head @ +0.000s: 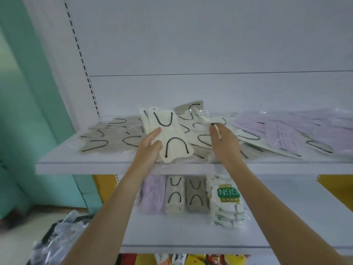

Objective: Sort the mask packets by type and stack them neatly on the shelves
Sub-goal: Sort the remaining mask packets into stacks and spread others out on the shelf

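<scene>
A loose heap of mask packets covers the upper shelf point(99, 165): grey-beige ones point(107, 138) at the left, cream ones in the middle, lilac ones point(282, 131) at the right. My left hand point(150, 146) holds a cream packet with black ear loops point(170, 134) by its left edge, tilted up off the heap. My right hand point(223, 140) pinches the corner of another cream packet point(202, 121) in the middle of the heap. On the lower shelf point(172, 232) stand neat stacks: lilac point(152, 194), cream point(174, 196), grey point(196, 196) and white N95 packets point(227, 197).
The white back panel rises behind the upper shelf, with a slotted upright at the left. A teal wall stands to the left. A pile of plastic-wrapped packets point(63, 236) lies on the floor at the lower left. Coloured goods show on a shelf below.
</scene>
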A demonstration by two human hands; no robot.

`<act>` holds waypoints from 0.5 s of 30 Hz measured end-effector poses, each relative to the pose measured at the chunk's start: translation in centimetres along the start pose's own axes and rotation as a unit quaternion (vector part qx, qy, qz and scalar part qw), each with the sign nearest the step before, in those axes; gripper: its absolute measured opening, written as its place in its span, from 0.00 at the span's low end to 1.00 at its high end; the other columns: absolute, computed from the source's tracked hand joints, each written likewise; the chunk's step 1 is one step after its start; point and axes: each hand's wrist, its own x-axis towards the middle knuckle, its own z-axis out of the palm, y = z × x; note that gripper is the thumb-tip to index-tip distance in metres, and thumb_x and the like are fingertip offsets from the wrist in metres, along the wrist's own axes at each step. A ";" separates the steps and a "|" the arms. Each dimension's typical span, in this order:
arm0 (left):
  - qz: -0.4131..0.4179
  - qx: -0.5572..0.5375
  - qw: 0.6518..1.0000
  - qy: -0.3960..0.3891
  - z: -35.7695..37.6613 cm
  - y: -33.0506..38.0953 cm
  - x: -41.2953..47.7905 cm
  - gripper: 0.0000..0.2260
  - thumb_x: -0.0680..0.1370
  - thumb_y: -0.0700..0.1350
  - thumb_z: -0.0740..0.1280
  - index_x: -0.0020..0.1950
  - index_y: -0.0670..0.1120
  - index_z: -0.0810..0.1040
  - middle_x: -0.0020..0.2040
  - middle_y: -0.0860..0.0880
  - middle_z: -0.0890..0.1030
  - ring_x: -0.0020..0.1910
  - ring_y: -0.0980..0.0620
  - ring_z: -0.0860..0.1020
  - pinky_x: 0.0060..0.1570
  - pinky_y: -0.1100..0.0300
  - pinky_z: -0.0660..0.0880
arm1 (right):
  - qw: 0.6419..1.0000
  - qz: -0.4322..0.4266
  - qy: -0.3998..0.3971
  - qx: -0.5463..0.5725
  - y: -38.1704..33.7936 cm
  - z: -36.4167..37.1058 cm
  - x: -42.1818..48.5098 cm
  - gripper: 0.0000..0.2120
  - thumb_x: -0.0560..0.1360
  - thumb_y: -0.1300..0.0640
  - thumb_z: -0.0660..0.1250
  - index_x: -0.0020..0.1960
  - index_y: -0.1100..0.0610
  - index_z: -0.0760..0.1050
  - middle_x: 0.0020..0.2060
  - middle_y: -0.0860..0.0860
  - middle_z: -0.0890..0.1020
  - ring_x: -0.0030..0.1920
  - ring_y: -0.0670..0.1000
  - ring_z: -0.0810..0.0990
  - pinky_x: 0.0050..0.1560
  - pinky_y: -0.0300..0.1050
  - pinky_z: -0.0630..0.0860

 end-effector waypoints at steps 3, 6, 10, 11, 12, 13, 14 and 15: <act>-0.031 -0.145 0.989 -0.008 0.4 0.7 -0.6 0.13 0.80 0.48 0.59 0.62 0.49 0.77 0.54 0.49 0.81 0.50 0.52 0.81 0.50 0.58 0.77 | 0.965 -0.232 -0.066 0.101 -0.4 1.0 -0.9 0.15 0.79 0.55 0.56 0.61 0.53 0.76 0.59 0.50 0.77 0.62 0.47 0.70 0.65 0.44 0.64; -0.008 -0.177 0.984 -0.026 0.4 1.0 -1.8 0.11 0.80 0.45 0.60 0.60 0.47 0.77 0.54 0.45 0.82 0.50 0.51 0.82 0.46 0.58 0.80 | 0.926 -0.269 -0.230 0.130 -0.3 1.5 -2.3 0.18 0.72 0.60 0.55 0.58 0.46 0.74 0.67 0.48 0.69 0.69 0.37 0.57 0.71 0.35 0.50; 0.068 -0.062 0.996 -0.012 -1.0 -1.4 -3.2 0.22 0.76 0.35 0.65 0.66 0.54 0.72 0.62 0.50 0.78 0.61 0.50 0.77 0.59 0.50 0.75 | 0.905 -0.162 -0.312 0.241 -1.2 0.8 -3.8 0.16 0.72 0.52 0.59 0.59 0.45 0.75 0.71 0.41 0.63 0.72 0.36 0.53 0.71 0.38 0.54; 0.081 -0.070 0.994 -0.003 -1.3 -1.8 -3.9 0.25 0.75 0.35 0.67 0.66 0.59 0.71 0.66 0.54 0.75 0.65 0.53 0.73 0.62 0.51 0.73 | 0.914 -0.137 -0.287 0.250 -1.5 0.8 -4.2 0.17 0.75 0.52 0.61 0.63 0.45 0.72 0.72 0.40 0.61 0.73 0.37 0.53 0.72 0.42 0.55; 0.096 -0.082 0.992 0.009 -1.7 -2.2 -4.7 0.29 0.74 0.36 0.68 0.65 0.65 0.68 0.69 0.58 0.71 0.69 0.56 0.69 0.66 0.53 0.70 | 0.927 -0.124 -0.260 0.241 -1.9 0.9 -4.6 0.20 0.77 0.53 0.63 0.67 0.44 0.67 0.72 0.40 0.60 0.73 0.38 0.54 0.72 0.43 0.56; 0.112 -0.107 0.988 0.011 -2.0 -2.4 -5.5 0.31 0.73 0.37 0.69 0.64 0.68 0.65 0.70 0.61 0.68 0.70 0.57 0.67 0.67 0.54 0.69 | 0.934 -0.121 -0.247 0.229 -2.3 1.2 -5.3 0.25 0.77 0.56 0.64 0.71 0.45 0.62 0.71 0.40 0.60 0.72 0.40 0.57 0.72 0.44 0.57; 0.117 -0.137 0.984 0.012 -2.2 -2.6 -6.2 0.33 0.74 0.36 0.69 0.65 0.68 0.62 0.69 0.62 0.70 0.68 0.58 0.69 0.64 0.55 0.71 | 0.935 -0.125 -0.243 0.224 -2.8 1.5 -6.1 0.28 0.77 0.57 0.65 0.73 0.46 0.58 0.68 0.40 0.63 0.70 0.41 0.62 0.71 0.43 0.60; 0.109 -0.163 0.981 0.009 -2.8 -3.1 -7.0 0.33 0.75 0.34 0.68 0.67 0.66 0.60 0.67 0.60 0.73 0.64 0.58 0.74 0.59 0.58 0.75 | 0.935 -0.125 -0.244 0.226 -3.2 2.2 -7.1 0.30 0.77 0.58 0.64 0.74 0.46 0.55 0.66 0.40 0.66 0.67 0.42 0.66 0.69 0.43 0.64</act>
